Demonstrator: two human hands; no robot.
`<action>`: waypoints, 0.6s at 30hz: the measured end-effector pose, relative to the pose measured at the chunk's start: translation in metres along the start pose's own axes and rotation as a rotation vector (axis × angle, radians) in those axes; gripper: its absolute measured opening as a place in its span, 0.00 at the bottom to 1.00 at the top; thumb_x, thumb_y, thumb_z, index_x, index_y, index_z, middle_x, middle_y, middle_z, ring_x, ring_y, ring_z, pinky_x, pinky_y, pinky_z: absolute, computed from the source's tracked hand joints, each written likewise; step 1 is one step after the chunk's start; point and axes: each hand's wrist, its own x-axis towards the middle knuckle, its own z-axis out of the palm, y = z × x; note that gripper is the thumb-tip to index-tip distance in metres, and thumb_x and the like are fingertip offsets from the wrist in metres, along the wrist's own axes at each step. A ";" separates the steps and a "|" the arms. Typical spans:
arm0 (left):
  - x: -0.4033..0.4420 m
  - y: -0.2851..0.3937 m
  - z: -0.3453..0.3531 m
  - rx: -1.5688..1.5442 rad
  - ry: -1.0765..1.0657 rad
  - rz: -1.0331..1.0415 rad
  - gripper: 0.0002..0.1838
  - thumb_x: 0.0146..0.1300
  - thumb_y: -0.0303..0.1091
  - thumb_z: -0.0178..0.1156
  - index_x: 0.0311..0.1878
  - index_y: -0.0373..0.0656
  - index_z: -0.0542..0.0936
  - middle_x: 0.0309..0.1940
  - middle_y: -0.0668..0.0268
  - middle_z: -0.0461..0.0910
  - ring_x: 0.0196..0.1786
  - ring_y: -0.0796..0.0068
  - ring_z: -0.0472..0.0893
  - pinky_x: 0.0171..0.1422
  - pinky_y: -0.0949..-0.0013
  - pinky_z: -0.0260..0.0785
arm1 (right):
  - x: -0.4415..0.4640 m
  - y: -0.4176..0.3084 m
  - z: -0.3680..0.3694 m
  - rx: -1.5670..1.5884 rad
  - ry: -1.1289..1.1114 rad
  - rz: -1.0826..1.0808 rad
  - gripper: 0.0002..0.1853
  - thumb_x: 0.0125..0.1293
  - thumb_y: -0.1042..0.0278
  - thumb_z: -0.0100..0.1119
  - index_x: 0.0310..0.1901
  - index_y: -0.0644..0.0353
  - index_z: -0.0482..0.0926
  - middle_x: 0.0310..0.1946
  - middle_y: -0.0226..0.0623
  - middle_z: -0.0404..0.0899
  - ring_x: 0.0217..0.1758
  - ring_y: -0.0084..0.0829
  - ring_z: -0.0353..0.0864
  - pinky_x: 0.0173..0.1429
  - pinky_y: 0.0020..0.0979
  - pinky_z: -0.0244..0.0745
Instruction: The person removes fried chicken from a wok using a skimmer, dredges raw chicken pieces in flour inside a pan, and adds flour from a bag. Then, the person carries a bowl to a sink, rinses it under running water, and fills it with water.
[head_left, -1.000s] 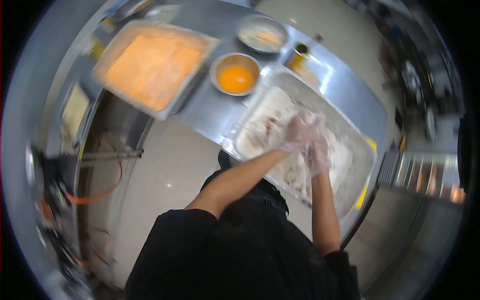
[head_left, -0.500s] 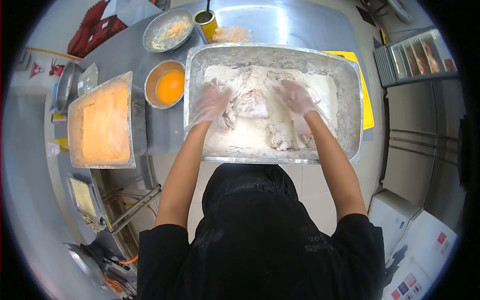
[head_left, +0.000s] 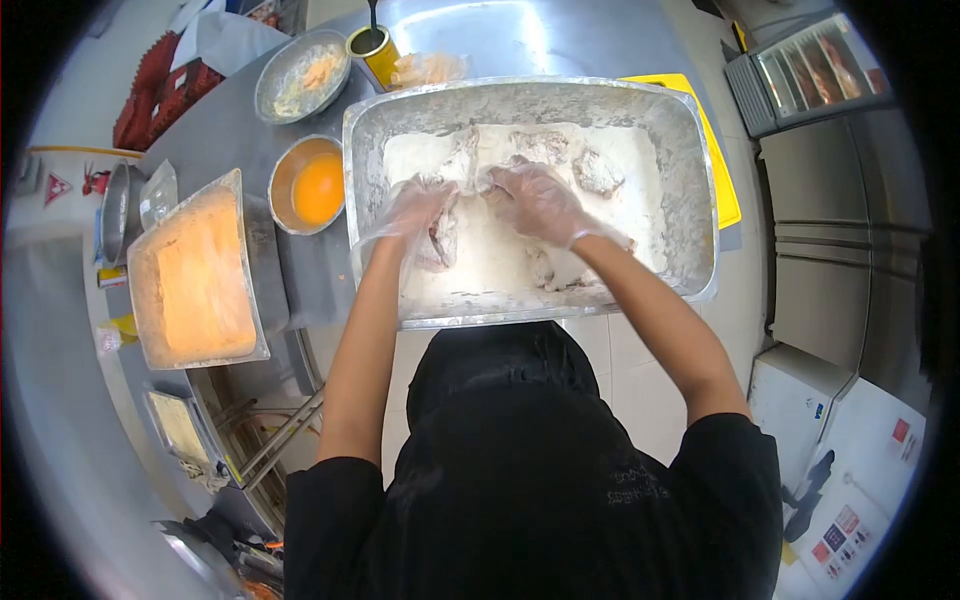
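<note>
Both my hands wear clear plastic gloves and work inside a big metal pan [head_left: 680,225] with white flour [head_left: 490,268] in it. My left hand [head_left: 418,208], fingers curled, is at the left of the pan. My right hand [head_left: 538,203] is curled too, its fingertips close to the left ones. Between them a floured chicken piece [head_left: 470,186] is gripped, mostly hidden by the gloves. Other floured chicken pieces lie around: one [head_left: 597,173] right of my right hand, one [head_left: 437,247] under my left hand, and one [head_left: 555,270] partly covered by my right wrist.
Left of the pan stand a bowl of orange liquid [head_left: 316,188] and a deep tray of orange powder [head_left: 205,280]. Behind are a metal bowl with food remains [head_left: 300,85], a yellow can [head_left: 374,62] and a plastic bag [head_left: 428,70]. A yellow board [head_left: 722,180] sticks out at right.
My hands have come closer together; the right moved left and its fingers curled. The chicken piece at the middle has left its spot on the flour. The view has shifted slightly.
</note>
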 end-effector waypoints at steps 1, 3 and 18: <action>0.004 -0.001 -0.001 0.004 0.049 0.027 0.34 0.55 0.54 0.62 0.50 0.27 0.76 0.33 0.56 0.82 0.39 0.64 0.80 0.47 0.61 0.69 | -0.001 0.002 -0.008 0.040 -0.036 0.037 0.22 0.66 0.53 0.54 0.54 0.61 0.73 0.32 0.46 0.80 0.44 0.38 0.80 0.57 0.35 0.74; 0.033 -0.023 0.004 0.050 0.167 0.036 0.38 0.56 0.53 0.62 0.58 0.27 0.70 0.33 0.54 0.82 0.40 0.63 0.80 0.49 0.61 0.69 | -0.001 0.008 -0.024 0.176 -0.067 0.200 0.22 0.66 0.54 0.55 0.55 0.61 0.72 0.29 0.43 0.78 0.40 0.36 0.79 0.54 0.35 0.75; 0.013 0.040 0.027 0.011 -0.003 0.029 0.17 0.59 0.35 0.62 0.49 0.40 0.75 0.29 0.62 0.78 0.23 0.74 0.73 0.21 0.70 0.66 | -0.031 0.032 -0.027 0.049 0.072 -0.097 0.33 0.61 0.63 0.62 0.67 0.49 0.62 0.65 0.41 0.66 0.67 0.37 0.66 0.74 0.36 0.58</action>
